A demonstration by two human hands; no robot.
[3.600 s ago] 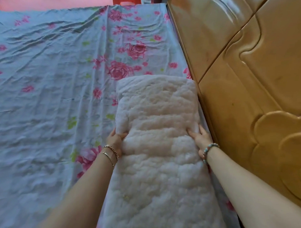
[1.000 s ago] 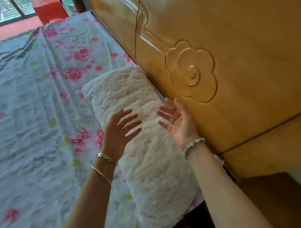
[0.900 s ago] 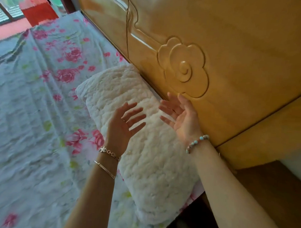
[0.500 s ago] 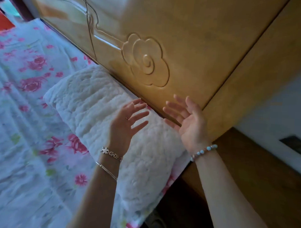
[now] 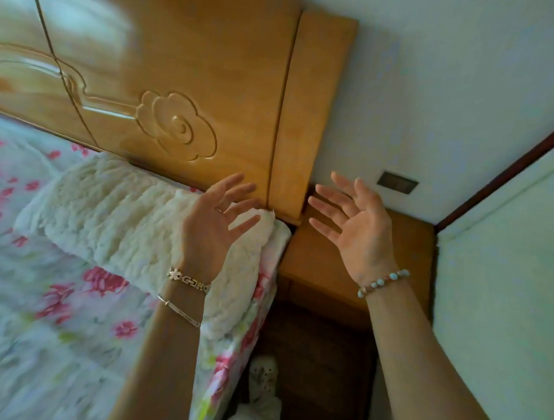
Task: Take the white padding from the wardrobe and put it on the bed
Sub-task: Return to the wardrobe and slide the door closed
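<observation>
Now the white padding (image 5: 137,223) lies on the bed (image 5: 45,327) at 9 o'clock; both hands, left hand (image 5: 212,226) and right hand (image 5: 359,231), hover empty with spread fingers, so the placing seems finished

A tall wooden headboard (image 5: 167,80) was seen along the top of the view. It was shiny and honey-brown, and a flower with a swirl (image 5: 177,129) was cut into it. Soft light was thrown back from its smooth top left part. A plain wooden side panel (image 5: 313,110) was fixed at its right end. Beside that, a low wooden bedside table (image 5: 314,261) was set in the corner. White walls (image 5: 462,75) were seen behind it, and a dark brown strip (image 5: 503,173) was run down the corner. A small dark plate (image 5: 397,182) was set in the wall. A dark wooden floor (image 5: 320,362) was seen below.
</observation>
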